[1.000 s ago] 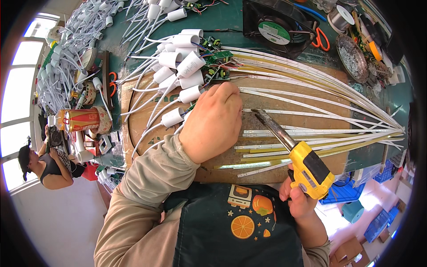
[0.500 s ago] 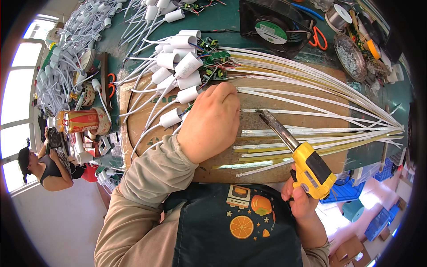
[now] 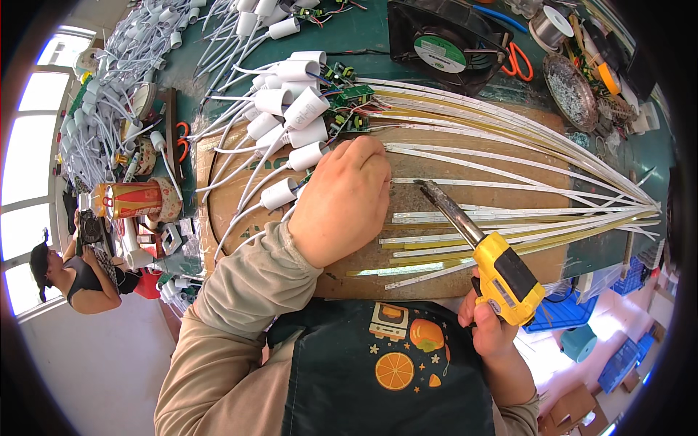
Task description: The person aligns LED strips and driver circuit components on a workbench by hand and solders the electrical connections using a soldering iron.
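Right hand (image 3: 488,330) — grip closed round a yellow soldering gun (image 3: 507,280), its dark tip (image 3: 429,191) at a narrow white strip (image 3: 487,184) lying over cardboard (image 3: 349,251) on the green counter (image 3: 352,36); contact unclear. Left hand (image 3: 342,200) just beside that strip's left end, white lamp sockets (image 3: 280,194) alongside — fingertips hidden, cannot tell its grip.

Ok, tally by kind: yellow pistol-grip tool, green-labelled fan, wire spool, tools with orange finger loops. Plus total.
Yellow pistol-grip tool: 1
Green-labelled fan: 1
Wire spool: 1
Tools with orange finger loops: 2
Total: 5
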Demonstrator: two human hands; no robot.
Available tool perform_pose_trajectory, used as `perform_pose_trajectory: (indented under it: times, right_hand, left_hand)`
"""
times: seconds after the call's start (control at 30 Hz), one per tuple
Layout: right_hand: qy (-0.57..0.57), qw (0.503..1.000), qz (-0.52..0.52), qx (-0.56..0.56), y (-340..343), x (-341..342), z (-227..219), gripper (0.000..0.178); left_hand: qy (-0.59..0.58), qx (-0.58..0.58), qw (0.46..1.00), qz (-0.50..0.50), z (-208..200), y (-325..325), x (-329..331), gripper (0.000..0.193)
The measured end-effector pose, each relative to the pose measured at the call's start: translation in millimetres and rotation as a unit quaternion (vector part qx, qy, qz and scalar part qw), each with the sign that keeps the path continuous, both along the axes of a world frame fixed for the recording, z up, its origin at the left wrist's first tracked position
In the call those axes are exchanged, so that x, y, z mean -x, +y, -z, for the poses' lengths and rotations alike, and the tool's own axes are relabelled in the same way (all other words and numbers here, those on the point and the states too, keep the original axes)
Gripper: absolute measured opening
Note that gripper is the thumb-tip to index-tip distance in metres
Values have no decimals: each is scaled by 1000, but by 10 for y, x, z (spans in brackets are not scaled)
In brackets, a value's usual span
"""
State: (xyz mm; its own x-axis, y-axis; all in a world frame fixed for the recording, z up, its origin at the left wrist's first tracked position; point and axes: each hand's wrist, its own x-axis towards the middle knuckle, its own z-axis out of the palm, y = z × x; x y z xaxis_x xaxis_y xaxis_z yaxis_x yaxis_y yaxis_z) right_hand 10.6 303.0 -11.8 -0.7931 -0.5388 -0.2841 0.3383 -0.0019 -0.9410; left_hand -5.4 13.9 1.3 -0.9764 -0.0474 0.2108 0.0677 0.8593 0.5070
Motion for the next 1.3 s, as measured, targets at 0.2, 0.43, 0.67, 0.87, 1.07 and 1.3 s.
perform_pose_trajectory:
  times: [0.2, 0.43, 0.67, 0.87, 1.07, 1.3]
  right_hand:
    - [3, 1000, -6, 3, -14, 0, -18, 56]
    - [5, 1000, -13, 1, 14, 4, 18, 56]
    - [18, 1000, -19, -6, 16, 6, 19, 57]
    - [11, 1000, -19, -17, 51, -13, 44, 60]
    - [43, 998, -46, -26, 30, -5, 94, 60]
    - [57, 997, -38, -17, -44, -14, 116, 52]
  left_hand:
    - [-17, -3, 1000, -2, -22, -24, -27, 8]
    - [-23, 6, 1000, 12, -25, -33, -15, 7]
    - [-32, 12, 999, 14, -33, -26, 5, 6]
    - [-37, 26, 999, 16, -35, -36, 18, 5]
    - [-39, 24, 999, 17, -34, -36, 27, 5]
    - [-33, 23, 999, 11, -33, -29, 26, 4]
